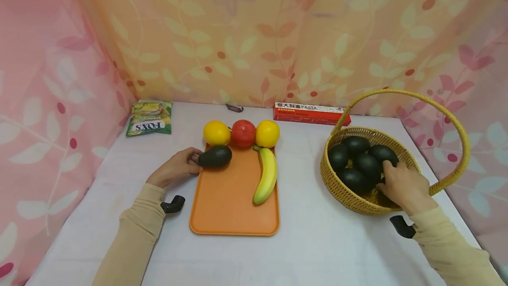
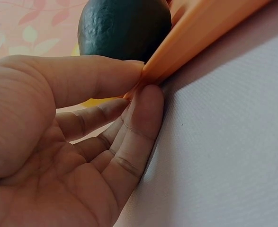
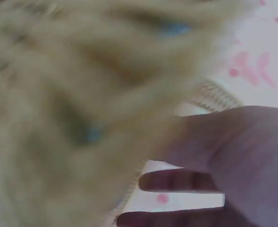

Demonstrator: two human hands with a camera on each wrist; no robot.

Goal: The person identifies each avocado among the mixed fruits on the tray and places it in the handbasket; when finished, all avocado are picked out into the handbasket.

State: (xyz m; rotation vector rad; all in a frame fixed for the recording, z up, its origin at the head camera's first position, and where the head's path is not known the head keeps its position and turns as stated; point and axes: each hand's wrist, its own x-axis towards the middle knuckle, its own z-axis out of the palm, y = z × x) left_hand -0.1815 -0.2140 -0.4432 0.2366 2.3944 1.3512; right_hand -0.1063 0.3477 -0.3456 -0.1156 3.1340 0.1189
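My left hand (image 1: pixel 178 167) is at the left edge of an orange tray (image 1: pixel 234 215). In the left wrist view, thumb and finger pinch the tray's rim, just beside a dark avocado (image 1: pixel 215 156) lying on the tray. A banana (image 1: pixel 267 175) lies on the tray's right side. Along its far end sit a yellow fruit (image 1: pixel 216 133), a red apple (image 1: pixel 243 133) and another yellow fruit (image 1: pixel 267 133). My right hand (image 1: pixel 406 186) reaches into a wicker basket (image 1: pixel 337 189) holding several avocados (image 1: pixel 367 167). Its fingers look spread among them; blurred weave hides part of them in the right wrist view.
A green FOX'S packet (image 1: pixel 150 118) lies at the back left. A red pasta box (image 1: pixel 309 114) stands along the back, with a small dark wrapped item (image 1: pixel 234 107) left of it. The basket's tall handle (image 1: pixel 456 127) arches over the right side. Patterned cloth (image 1: pixel 254 34) encloses the table.
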